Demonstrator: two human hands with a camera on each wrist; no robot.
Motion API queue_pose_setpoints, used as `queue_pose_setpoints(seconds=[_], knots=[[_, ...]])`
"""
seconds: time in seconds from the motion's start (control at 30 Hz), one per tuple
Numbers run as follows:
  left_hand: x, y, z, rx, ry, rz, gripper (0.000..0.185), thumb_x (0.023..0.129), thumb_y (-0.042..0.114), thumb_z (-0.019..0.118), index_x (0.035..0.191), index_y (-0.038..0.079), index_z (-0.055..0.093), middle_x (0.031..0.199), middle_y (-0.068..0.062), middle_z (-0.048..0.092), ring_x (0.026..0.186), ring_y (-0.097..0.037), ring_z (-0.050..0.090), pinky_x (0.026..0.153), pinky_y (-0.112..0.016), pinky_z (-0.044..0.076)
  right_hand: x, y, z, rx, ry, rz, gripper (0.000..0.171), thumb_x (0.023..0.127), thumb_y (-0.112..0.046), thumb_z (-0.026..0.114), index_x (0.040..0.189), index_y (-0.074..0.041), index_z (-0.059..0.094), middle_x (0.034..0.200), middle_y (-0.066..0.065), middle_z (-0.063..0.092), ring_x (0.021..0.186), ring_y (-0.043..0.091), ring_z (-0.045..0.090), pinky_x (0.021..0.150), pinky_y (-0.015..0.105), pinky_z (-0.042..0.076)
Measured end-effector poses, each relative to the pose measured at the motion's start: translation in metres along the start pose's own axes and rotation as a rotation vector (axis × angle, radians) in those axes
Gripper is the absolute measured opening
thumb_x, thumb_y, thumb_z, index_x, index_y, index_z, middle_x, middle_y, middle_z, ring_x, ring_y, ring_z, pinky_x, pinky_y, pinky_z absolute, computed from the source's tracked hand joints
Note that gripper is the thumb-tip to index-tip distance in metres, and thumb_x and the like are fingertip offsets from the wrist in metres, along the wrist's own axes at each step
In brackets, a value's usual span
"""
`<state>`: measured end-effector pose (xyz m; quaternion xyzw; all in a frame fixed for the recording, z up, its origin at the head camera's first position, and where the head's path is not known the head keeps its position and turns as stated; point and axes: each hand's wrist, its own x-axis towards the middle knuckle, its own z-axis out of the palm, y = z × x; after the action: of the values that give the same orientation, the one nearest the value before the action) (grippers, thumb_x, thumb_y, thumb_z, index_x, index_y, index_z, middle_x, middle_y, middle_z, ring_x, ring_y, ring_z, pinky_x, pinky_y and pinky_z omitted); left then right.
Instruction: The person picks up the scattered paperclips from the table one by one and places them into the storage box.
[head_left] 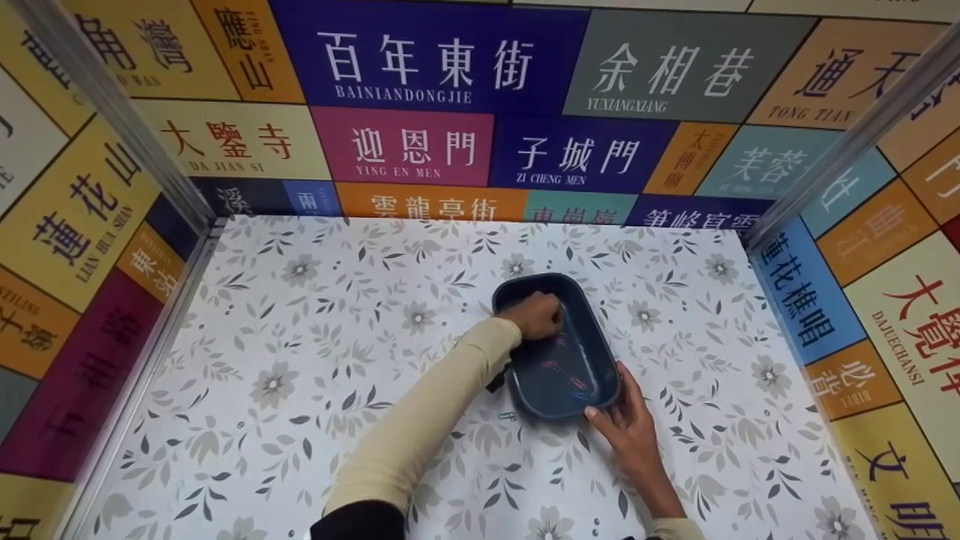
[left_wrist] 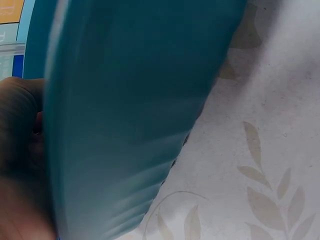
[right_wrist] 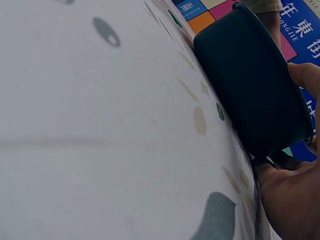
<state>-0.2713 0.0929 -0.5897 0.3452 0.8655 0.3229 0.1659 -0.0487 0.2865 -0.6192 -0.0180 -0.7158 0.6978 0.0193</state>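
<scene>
A dark blue plastic bin (head_left: 531,390) rests on the patterned tabletop, its long side running away from me. My left hand (head_left: 537,315) reaches over the left rim into its far part, knuckles up and fingers bent down; the fingertips and anything between them are hidden. The bin's teal outer wall (left_wrist: 125,110) covers much of that hand in the left wrist view. At the near right corner my right hand (head_left: 628,427) grips the bin, thumb on the rim and fingers around the outside. Several small coloured paper clips (head_left: 578,382), red, pink and blue, lie on the bin's floor.
A green paper clip (head_left: 507,416) lies on the table just outside the bin's near left corner. The white tabletop (head_left: 337,337) has a grey leaf and flower print. Panels with colourful lettering (head_left: 435,67) close it in at the back, left and right.
</scene>
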Motion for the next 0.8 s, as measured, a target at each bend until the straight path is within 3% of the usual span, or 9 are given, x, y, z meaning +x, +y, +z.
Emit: queue_pose_setpoints(seconds=[0.13, 0.23, 0.37, 0.5, 0.8], knots=[[0.000, -0.001, 0.000, 0.002, 0.012, 0.003, 0.039, 0.093, -0.003, 0.070, 0.066, 0.016, 0.049, 0.064, 0.005, 0.046, 0.061, -0.018, 0.045, 0.058, -0.029, 0.036, 0.000, 0.000, 0.001, 0.006, -0.002, 0.000, 0.094, 0.101, 0.005, 0.074, 0.175, -0.005, 0.018, 0.182, 0.016, 0.016, 0.168, 0.038, 0.012, 0.118, 0.013, 0.034], [0.001, -0.003, 0.002, 0.014, 0.018, -0.002, 0.029, 0.093, 0.000, 0.073, 0.071, 0.014, 0.060, 0.070, 0.004, 0.055, 0.065, -0.017, 0.051, 0.060, -0.028, 0.040, 0.000, 0.000, 0.001, 0.011, 0.001, -0.001, 0.094, 0.101, 0.005, 0.074, 0.175, -0.005, 0.018, 0.182, 0.017, 0.016, 0.168, 0.038, 0.013, 0.118, 0.013, 0.034], [0.001, -0.005, 0.006, 0.005, 0.018, 0.007, 0.007, 0.096, 0.004, 0.075, 0.092, 0.008, 0.079, 0.088, 0.000, 0.075, 0.076, -0.013, 0.063, 0.070, -0.024, 0.051, 0.000, 0.000, 0.003, 0.027, 0.008, -0.008, 0.094, 0.100, 0.008, 0.073, 0.175, -0.003, 0.018, 0.182, 0.019, 0.017, 0.167, 0.039, 0.015, 0.119, 0.013, 0.035], [-0.002, -0.004, 0.008, -0.006, 0.035, 0.028, 0.010, 0.100, 0.008, 0.076, 0.107, 0.006, 0.083, 0.102, -0.003, 0.081, 0.086, -0.010, 0.071, 0.080, -0.024, 0.056, 0.000, 0.000, 0.005, 0.041, 0.009, -0.005, 0.093, 0.100, 0.009, 0.072, 0.175, -0.002, 0.017, 0.182, 0.019, 0.015, 0.168, 0.039, 0.013, 0.119, 0.013, 0.034], [-0.034, 0.032, -0.017, -0.064, 0.057, 0.084, 0.012, 0.103, 0.007, 0.074, 0.110, 0.000, 0.080, 0.100, -0.006, 0.081, 0.083, -0.010, 0.074, 0.082, -0.023, 0.059, -0.002, 0.001, 0.008, 0.042, 0.028, 0.015, 0.094, 0.102, 0.005, 0.072, 0.176, -0.007, 0.015, 0.183, 0.013, 0.013, 0.169, 0.036, 0.010, 0.119, 0.012, 0.034]])
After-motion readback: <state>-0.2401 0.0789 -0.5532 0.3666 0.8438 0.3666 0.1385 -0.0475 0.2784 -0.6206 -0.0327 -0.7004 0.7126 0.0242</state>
